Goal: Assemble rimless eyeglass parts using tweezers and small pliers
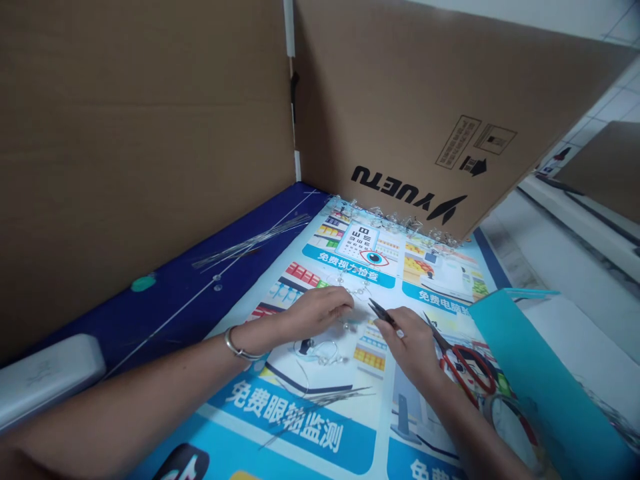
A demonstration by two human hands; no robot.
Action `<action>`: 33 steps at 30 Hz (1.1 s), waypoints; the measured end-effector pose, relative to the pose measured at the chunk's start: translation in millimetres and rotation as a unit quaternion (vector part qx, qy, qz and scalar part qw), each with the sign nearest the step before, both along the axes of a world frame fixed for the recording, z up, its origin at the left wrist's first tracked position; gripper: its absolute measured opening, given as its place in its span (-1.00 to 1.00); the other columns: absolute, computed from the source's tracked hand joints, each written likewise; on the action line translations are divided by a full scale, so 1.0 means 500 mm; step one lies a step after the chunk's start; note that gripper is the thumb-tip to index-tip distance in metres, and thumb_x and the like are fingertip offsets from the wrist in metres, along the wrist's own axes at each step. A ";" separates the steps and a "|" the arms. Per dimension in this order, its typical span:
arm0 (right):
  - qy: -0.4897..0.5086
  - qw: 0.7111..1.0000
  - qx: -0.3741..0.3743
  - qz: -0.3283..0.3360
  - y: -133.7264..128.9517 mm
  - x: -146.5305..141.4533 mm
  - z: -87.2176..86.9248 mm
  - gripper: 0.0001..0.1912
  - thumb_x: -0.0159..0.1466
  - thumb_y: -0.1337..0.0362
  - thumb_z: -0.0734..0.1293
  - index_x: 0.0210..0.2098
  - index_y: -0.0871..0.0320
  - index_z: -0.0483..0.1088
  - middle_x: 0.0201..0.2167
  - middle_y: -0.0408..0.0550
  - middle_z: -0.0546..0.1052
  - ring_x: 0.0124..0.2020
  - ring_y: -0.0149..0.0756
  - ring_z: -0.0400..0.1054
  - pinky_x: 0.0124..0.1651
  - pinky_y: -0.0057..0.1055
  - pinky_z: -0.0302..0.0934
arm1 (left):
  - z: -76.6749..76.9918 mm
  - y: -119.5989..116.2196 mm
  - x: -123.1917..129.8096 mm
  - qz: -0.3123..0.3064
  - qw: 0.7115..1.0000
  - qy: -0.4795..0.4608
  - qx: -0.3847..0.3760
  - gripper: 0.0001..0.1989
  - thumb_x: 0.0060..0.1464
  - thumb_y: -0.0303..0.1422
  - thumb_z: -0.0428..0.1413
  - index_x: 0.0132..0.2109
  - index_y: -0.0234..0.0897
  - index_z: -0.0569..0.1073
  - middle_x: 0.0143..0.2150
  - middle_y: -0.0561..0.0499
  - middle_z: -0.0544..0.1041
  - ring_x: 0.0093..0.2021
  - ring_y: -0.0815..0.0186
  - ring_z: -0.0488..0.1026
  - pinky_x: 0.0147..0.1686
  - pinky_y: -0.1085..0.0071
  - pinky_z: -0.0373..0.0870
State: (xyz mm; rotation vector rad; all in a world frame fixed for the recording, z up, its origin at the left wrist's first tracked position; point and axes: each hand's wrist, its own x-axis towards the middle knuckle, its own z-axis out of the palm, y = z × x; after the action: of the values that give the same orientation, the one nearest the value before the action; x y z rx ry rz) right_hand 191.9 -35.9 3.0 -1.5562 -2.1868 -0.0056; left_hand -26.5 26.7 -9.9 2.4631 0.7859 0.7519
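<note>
My left hand (320, 312), with a silver bangle on the wrist, is closed in a pinch on a thin beaded wire (356, 288). Clear beads on that wire show just beyond the fingertips and below them. My right hand (413, 347) grips a pair of dark-tipped pliers (383, 312), whose jaws point up and left, close to the wire but seemingly apart from it. Another looped wire with clear beads (325, 353) lies on the printed sheet below my left hand. Loose cut wires (325, 400) are scattered nearer to me.
Red-handled scissors (467, 373) lie beside my right forearm, with a tape roll (505, 417) and a teal folder (535, 360) further right. Cardboard walls (390, 100) stand behind and left. Beaded wire pieces (405, 223) line their base; straight wires (255, 240) lie left.
</note>
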 end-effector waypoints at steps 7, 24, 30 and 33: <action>-0.073 0.987 -0.129 0.059 -0.002 -0.019 0.003 -0.69 0.24 0.05 0.12 -0.38 0.11 0.36 -0.43 -0.11 0.41 -0.34 -0.36 0.26 -0.30 -0.47 0.05 | 0.002 -0.004 0.003 -0.017 1.000 -0.010 0.003 -0.83 0.16 -0.40 -0.16 -0.26 -0.30 0.31 -0.34 -0.01 0.39 -0.30 0.38 0.30 -0.31 0.48 0.21; -0.155 0.980 -0.121 0.041 -0.018 -0.042 0.024 -0.67 0.24 0.04 0.12 -0.37 0.13 0.35 -0.40 -0.04 0.42 -0.31 -0.27 0.24 -0.27 -0.38 -0.01 | -0.003 -0.008 0.008 -0.009 0.999 0.008 0.032 -0.84 0.14 -0.43 -0.14 -0.27 -0.31 0.33 -0.37 0.00 0.39 -0.34 0.39 0.30 -0.34 0.48 0.21; -0.146 0.979 -0.137 0.031 -0.021 -0.043 0.029 -0.65 0.25 0.03 0.09 -0.38 0.13 0.34 -0.39 -0.05 0.42 -0.31 -0.28 0.24 -0.28 -0.40 -0.01 | -0.004 -0.009 0.008 -0.004 1.000 0.014 0.026 -0.84 0.14 -0.42 -0.14 -0.27 -0.31 0.33 -0.37 0.00 0.39 -0.34 0.38 0.30 -0.34 0.48 0.22; -0.141 0.979 -0.144 0.027 -0.021 -0.044 0.033 -0.63 0.26 0.02 0.08 -0.38 0.13 0.34 -0.39 -0.05 0.42 -0.31 -0.30 0.24 -0.29 -0.41 -0.02 | -0.003 -0.009 0.008 -0.003 0.999 0.013 0.030 -0.84 0.15 -0.43 -0.15 -0.27 -0.31 0.32 -0.36 0.00 0.39 -0.33 0.38 0.30 -0.33 0.48 0.22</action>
State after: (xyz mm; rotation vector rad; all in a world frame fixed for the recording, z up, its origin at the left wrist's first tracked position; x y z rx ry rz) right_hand 170.0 -46.5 19.4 -1.7405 -2.5426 0.1205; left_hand -22.6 22.2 -11.5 2.5315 0.7757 0.7530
